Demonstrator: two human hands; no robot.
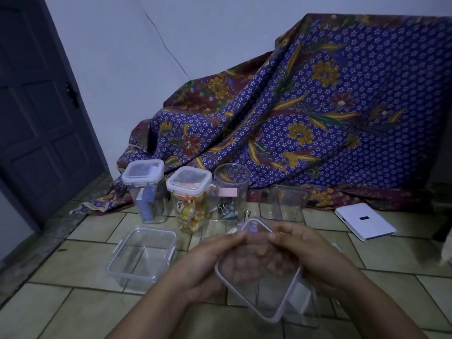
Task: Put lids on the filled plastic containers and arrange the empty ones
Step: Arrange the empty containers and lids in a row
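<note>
Clear plastic lid held near, left hand and right hand gripping its far edges, empty tub left of hands, filled containers beyond

The square lid in both hands is clear, smooth plastic with a matt white rim. The empty rectangular tub beside it is clear, glossy plastic. Behind the tub hangs soft, matt purple floral batik cloth; beneath it lie dull greenish floor tiles.
</note>
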